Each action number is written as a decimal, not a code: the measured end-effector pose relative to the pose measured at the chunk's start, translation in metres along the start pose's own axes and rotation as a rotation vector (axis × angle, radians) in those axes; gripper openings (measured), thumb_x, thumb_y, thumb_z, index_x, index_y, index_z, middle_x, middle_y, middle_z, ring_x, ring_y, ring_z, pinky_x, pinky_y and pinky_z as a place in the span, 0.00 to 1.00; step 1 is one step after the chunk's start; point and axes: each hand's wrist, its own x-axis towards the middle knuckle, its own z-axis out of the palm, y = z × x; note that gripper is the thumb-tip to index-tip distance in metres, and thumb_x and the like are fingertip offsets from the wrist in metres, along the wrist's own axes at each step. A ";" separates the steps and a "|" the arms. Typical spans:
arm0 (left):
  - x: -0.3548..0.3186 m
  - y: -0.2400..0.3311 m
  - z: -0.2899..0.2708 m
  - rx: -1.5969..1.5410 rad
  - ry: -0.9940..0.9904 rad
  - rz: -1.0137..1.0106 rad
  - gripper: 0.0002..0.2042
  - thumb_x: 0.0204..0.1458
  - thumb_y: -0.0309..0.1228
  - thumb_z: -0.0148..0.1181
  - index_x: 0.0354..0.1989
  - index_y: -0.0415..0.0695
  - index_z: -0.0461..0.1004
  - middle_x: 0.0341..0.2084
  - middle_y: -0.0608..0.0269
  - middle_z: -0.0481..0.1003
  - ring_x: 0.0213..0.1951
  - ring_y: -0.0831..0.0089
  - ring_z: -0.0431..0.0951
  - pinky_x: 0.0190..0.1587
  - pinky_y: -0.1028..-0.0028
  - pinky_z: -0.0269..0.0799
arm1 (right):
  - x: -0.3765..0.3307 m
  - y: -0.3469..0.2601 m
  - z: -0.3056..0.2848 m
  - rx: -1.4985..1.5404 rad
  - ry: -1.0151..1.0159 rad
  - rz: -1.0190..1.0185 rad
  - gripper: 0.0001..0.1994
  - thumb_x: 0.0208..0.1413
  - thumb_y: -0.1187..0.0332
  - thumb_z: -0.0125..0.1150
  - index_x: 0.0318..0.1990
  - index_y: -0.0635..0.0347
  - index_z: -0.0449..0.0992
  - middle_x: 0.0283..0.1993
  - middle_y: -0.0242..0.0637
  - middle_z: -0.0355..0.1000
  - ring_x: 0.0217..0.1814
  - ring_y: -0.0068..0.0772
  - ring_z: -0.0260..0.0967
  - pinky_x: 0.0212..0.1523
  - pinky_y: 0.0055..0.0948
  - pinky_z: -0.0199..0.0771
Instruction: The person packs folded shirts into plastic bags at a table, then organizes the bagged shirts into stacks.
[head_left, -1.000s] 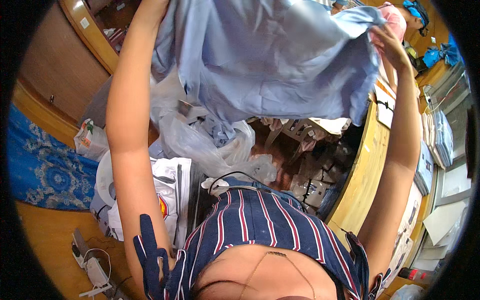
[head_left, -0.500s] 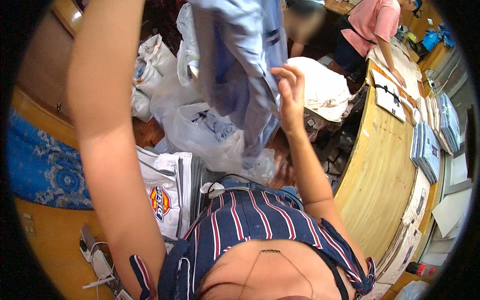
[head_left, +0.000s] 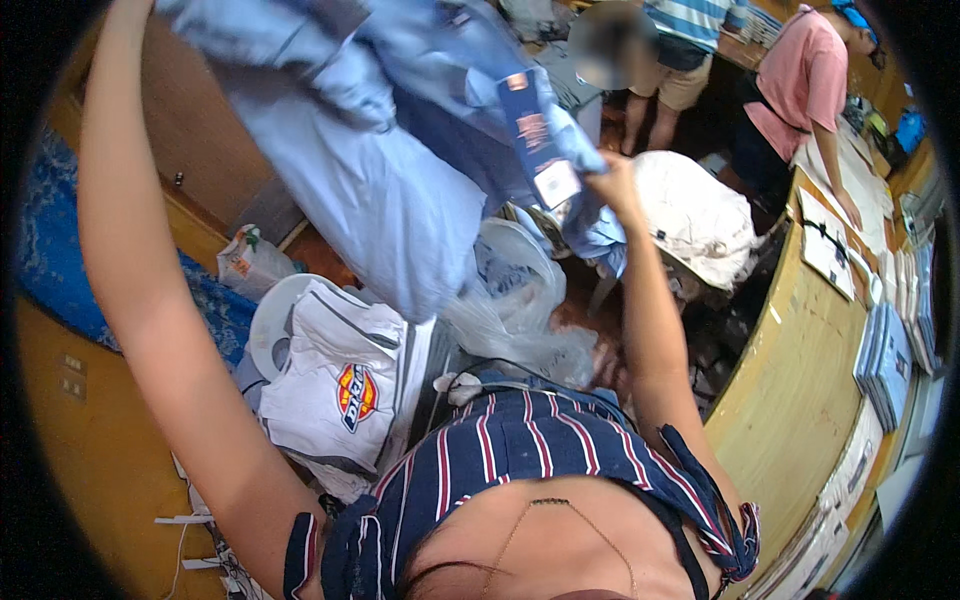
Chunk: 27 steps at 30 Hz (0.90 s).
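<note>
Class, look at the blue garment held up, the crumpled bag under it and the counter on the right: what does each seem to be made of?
Blue garment: soft woven cloth, probably cotton, matte; it drapes and folds.
Bag: thin clear plastic, glossy; it crinkles and shows things through it.
Counter: seemingly wood or wood veneer, smooth, brown, with a slight sheen.
</note>
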 end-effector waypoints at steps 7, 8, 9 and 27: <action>-0.085 -0.037 -0.152 0.659 -0.636 -0.458 0.15 0.41 0.18 0.42 0.40 0.38 0.66 0.36 0.66 0.67 0.40 0.77 0.65 0.43 0.79 0.60 | 0.158 -0.047 -0.103 0.101 -0.126 -0.133 0.11 0.39 0.77 0.52 0.34 0.64 0.72 0.27 0.29 0.68 0.26 0.16 0.62 0.26 0.17 0.63; -0.092 -0.036 -0.178 0.542 -0.655 -0.510 0.13 0.42 0.19 0.44 0.38 0.38 0.67 0.34 0.67 0.68 0.37 0.79 0.66 0.41 0.81 0.61 | 0.182 -0.048 -0.102 0.404 -0.175 -0.231 0.09 0.41 0.74 0.53 0.32 0.65 0.72 0.26 0.28 0.68 0.24 0.15 0.61 0.25 0.16 0.64; -0.104 -0.026 -0.183 0.443 -0.612 -0.649 0.12 0.42 0.20 0.46 0.38 0.38 0.66 0.32 0.68 0.68 0.35 0.80 0.67 0.40 0.82 0.60 | 0.205 -0.058 -0.107 0.141 -0.286 -0.163 0.16 0.41 0.71 0.54 0.40 0.67 0.67 0.30 0.33 0.67 0.29 0.19 0.62 0.33 0.20 0.64; -0.130 -0.054 -0.202 0.787 -0.345 -0.229 0.12 0.43 0.24 0.47 0.39 0.40 0.67 0.35 0.62 0.69 0.39 0.74 0.66 0.42 0.80 0.59 | 0.257 -0.118 -0.120 -0.699 -0.019 -0.549 0.07 0.40 0.70 0.49 0.24 0.62 0.72 0.20 0.42 0.69 0.21 0.31 0.67 0.25 0.29 0.66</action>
